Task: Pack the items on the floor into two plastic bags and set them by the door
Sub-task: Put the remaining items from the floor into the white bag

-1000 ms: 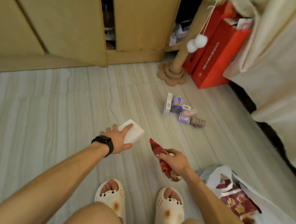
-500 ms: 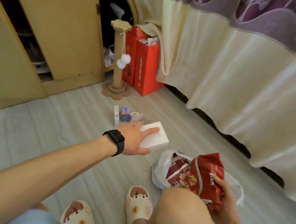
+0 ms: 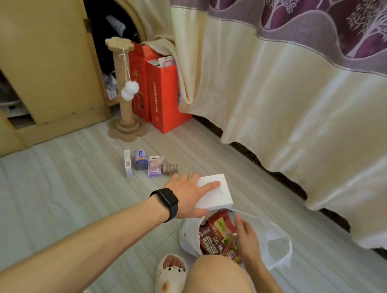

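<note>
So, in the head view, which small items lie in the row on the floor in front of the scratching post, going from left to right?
slim white box → blue can → purple blister pack → brown ribbed roll

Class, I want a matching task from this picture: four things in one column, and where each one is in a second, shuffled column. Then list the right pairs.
Column 1
1. white box
2. red snack packets
3. blue can
4. red gift bags

Column 2
A. lying on the floor
B. held in the left hand
C. standing beside the scratching post
D. inside the plastic bag

Pairs: 1-B, 2-D, 3-A, 4-C
</note>
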Motion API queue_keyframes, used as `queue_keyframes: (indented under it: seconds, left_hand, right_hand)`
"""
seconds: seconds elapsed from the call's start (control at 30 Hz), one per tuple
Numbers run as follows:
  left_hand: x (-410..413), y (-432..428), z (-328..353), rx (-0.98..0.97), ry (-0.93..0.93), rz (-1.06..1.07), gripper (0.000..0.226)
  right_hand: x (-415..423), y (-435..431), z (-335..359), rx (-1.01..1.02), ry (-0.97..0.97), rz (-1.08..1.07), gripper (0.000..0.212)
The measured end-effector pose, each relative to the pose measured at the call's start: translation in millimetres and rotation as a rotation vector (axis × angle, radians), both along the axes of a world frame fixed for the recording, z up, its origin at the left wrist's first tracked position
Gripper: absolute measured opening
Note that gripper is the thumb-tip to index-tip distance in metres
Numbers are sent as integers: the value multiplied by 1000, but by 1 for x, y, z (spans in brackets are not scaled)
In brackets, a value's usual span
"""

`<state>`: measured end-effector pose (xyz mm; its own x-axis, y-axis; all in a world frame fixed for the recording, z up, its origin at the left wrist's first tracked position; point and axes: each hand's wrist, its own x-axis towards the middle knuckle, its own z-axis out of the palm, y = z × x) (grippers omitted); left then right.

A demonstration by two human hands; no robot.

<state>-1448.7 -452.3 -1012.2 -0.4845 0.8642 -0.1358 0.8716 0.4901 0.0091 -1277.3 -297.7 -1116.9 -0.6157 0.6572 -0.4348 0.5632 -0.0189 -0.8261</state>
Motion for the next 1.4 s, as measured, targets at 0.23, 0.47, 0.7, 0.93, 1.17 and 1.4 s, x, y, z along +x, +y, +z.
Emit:
queue_keyframes:
  seconds: [0.23, 0.47, 0.7, 0.93, 1.17, 1.4]
  left_hand:
    - [48, 52, -35, 86, -111, -189, 90]
    - [50, 18, -81, -48, -126, 328, 104]
    - [19, -2, -78, 178, -551, 669, 20]
    - [18, 22, -44, 498, -998, 752, 30]
    - [-3, 58, 40, 910, -1364, 782, 14]
    - [17, 29, 2, 308, -931, 619, 23]
  right_hand:
    - [24, 16, 37, -441, 366, -39, 38]
    - [41, 21, 2, -92, 121, -241, 52]
    - [43, 45, -11, 801, -315, 68, 81]
    - [57, 70, 28, 64, -259, -192, 16]
    - [44, 75, 127, 135, 270, -337, 20]
    - [54, 71, 107, 147, 66, -279, 18]
